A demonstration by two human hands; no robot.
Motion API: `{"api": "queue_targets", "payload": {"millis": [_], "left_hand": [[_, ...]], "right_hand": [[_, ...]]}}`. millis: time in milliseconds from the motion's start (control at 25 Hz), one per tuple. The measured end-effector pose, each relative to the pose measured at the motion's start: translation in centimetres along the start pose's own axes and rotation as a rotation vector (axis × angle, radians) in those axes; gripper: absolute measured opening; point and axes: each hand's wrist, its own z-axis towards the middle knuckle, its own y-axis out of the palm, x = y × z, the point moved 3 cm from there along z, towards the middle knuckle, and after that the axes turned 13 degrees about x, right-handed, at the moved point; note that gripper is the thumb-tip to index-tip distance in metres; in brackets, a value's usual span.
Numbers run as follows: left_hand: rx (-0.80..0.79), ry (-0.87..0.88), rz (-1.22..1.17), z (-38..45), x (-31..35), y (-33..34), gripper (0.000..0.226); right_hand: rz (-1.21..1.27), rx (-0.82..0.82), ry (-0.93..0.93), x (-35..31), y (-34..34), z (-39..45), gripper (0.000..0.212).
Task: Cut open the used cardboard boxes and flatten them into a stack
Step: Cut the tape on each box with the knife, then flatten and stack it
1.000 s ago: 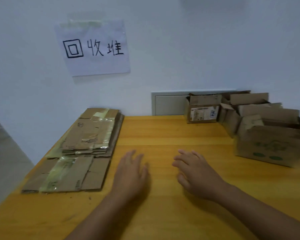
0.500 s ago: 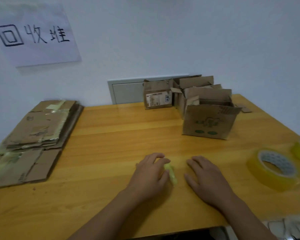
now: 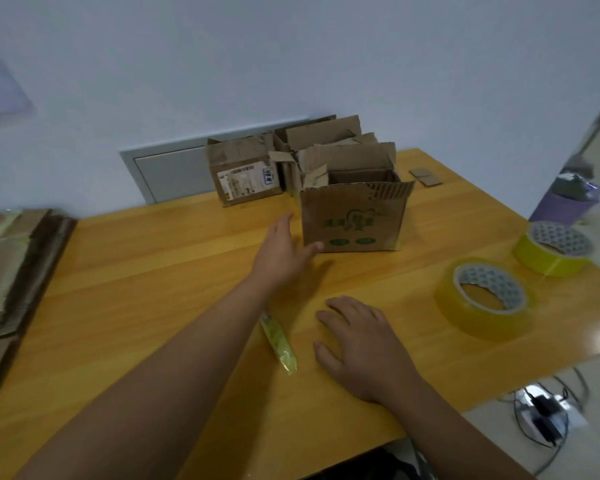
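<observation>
An open cardboard box with green print (image 3: 352,220) stands near the middle back of the wooden table (image 3: 153,271). My left hand (image 3: 281,252) reaches out flat beside the box's left lower corner, its thumb touching the front face. My right hand (image 3: 361,344) rests flat on the table, fingers spread. A yellow-green cutter (image 3: 278,341) lies on the table between my arms, held by neither hand. More open boxes (image 3: 326,147) and a labelled box (image 3: 245,174) stand behind, against the wall. A stack of flattened cardboard (image 3: 11,271) lies at the left edge.
Two rolls of yellow tape (image 3: 484,297) (image 3: 553,247) lie on the right of the table. Small cardboard scraps (image 3: 425,176) sit at the back right. Cables and a plug (image 3: 542,417) lie on the floor past the table's front right edge.
My left hand let go of the yellow-green cutter and reached forward to the printed box. The view swung right, so the flattened stack moved to the left edge. My right hand stayed on the table.
</observation>
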Motion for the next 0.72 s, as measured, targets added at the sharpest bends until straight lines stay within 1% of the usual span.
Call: {"api": "queue_targets", "payload": {"millis": [80, 160, 200, 320, 360, 520, 600, 640, 680, 720], "left_hand": [[0.008, -0.017, -0.084, 1.2, 0.3, 0.8, 0.098], [0.034, -0.030, -0.146, 1.8, 0.5, 1.5, 0.096], [0.049, -0.036, -0.160, 1.9, 0.6, 1.7, 0.089], [0.078, -0.012, -0.157, 2.0, 1.2, 2.3, 0.054], [0.100, 0.000, -0.148, 1.8, 1.5, 2.2, 0.047], [0.195, 0.063, -0.119, 0.2, 2.2, 0.3, 0.033], [0.239, 0.070, -0.123, -1.1, 2.1, -1.8, 0.030], [0.271, 0.069, -0.123, -1.9, 1.8, -3.2, 0.029], [0.302, 0.061, -0.129, -2.7, 1.5, -4.7, 0.029], [0.331, 0.043, -0.143, -3.5, 0.9, -6.3, 0.029]], "right_hand": [[-0.005, 0.001, 0.001, 0.0, 0.1, 0.0, 0.058], [0.000, 0.006, 0.001, 0.0, 0.1, 0.0, 0.058], [0.000, 0.011, 0.001, 0.0, 0.1, 0.0, 0.058], [0.000, 0.013, -0.002, 0.1, 0.2, -0.1, 0.058], [0.003, 0.017, -0.001, 0.1, 0.2, 0.0, 0.058], [0.006, 0.018, -0.007, 0.2, 0.1, -0.1, 0.060], [0.029, 0.043, -0.014, 0.2, -0.3, 0.0, 0.055], [0.070, 0.091, -0.005, 0.1, -0.7, 0.0, 0.050], [0.131, 0.192, 0.019, 0.1, -1.4, 0.1, 0.043], [0.195, 0.341, 0.055, 0.4, -2.0, 0.0, 0.038]]}}
